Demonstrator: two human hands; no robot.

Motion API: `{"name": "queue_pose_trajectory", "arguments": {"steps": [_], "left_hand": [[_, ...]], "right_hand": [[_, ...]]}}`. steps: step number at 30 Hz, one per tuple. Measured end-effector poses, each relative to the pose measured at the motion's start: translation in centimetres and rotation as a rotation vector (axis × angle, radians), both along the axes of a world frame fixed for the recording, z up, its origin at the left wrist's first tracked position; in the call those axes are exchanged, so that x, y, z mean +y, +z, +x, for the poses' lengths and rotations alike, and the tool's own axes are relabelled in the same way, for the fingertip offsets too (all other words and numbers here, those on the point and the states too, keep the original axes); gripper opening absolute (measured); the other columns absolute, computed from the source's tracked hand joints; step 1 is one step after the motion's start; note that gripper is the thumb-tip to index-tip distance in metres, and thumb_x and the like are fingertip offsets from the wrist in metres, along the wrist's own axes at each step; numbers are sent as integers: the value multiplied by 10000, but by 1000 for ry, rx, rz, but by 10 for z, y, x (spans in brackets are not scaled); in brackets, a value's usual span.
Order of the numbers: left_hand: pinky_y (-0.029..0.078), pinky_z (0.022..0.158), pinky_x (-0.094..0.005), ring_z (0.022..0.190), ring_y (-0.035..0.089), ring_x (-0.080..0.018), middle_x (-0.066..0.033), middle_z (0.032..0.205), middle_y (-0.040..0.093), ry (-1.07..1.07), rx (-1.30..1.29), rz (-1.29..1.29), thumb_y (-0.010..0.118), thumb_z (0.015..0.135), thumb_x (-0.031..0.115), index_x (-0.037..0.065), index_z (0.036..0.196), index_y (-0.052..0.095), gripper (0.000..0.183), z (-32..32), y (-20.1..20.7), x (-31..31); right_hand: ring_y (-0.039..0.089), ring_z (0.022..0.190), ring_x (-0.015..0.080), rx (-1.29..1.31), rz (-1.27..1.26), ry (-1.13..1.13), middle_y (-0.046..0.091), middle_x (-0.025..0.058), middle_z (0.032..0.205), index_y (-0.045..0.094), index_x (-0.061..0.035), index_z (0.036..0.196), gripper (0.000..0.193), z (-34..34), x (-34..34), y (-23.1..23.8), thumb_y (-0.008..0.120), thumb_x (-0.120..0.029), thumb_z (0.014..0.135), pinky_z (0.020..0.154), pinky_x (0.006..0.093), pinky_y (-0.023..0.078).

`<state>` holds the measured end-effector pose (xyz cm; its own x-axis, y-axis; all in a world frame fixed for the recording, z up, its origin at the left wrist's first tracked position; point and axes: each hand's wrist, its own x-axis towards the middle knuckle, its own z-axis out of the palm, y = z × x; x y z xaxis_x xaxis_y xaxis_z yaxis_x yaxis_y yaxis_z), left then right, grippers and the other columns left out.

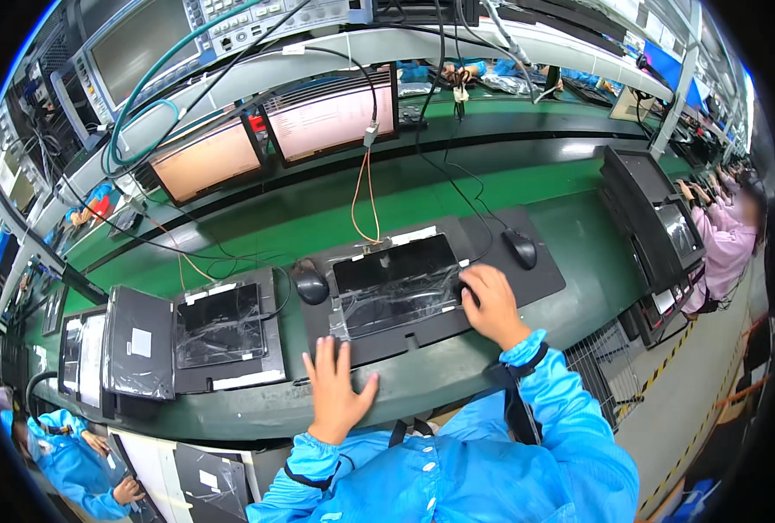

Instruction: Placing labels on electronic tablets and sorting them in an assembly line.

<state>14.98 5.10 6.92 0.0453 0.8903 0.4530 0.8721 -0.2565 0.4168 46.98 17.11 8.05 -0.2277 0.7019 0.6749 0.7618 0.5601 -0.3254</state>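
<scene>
In front of me a flat black screen panel (396, 283) under wrinkled clear film lies in a dark fixture (379, 350), with white strips along its edges. My left hand (337, 397) rests with fingers spread at the fixture's front left edge and holds nothing. At the panel's right edge, my right hand (495, 307) has its fingers bent around a small dark thing, which they partly hide. A cable with an orange pair of wires (361, 192) runs down to the panel's top edge.
Left of the fixture lies a second film-covered panel (220, 324). Two black mice (310, 282) (520, 248) flank the middle panel. Black trays (653, 218) stand at the right. Two monitors (331, 113) (206, 159) stand behind. Co-workers sit at far right (725, 235) and lower left (69, 466).
</scene>
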Motion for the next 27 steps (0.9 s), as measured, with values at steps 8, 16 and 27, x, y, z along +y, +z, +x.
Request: {"name": "queue_pose_trajectory", "arguments": {"steps": [8,16,27], "left_hand": [[252,1115,-679,1354,390,-449,-285,1403,454,-234,124,-37,770,799,463,-32,1342,555,765,76,12,95],[298,1161,-632,1411,416,-440,-265,1457,495,-195,191,118,743,755,185,-48,1333,577,645,80,6,104],[584,827,-366,883,717,-202,-110,1067,724,620,-892,282,701,946,123,2,1262,613,350,-150,62,-226]], "right_hand": [[626,941,371,-355,-137,356,661,142,919,713,-34,957,175,36,92,26,730,-148,826,858,469,512],[532,609,128,-260,-633,307,561,110,670,553,5,872,182,20,80,102,696,-34,767,571,315,462],[500,1345,355,-106,-137,226,538,195,1409,585,23,1309,348,-9,12,46,628,-118,994,1139,432,360]]}}
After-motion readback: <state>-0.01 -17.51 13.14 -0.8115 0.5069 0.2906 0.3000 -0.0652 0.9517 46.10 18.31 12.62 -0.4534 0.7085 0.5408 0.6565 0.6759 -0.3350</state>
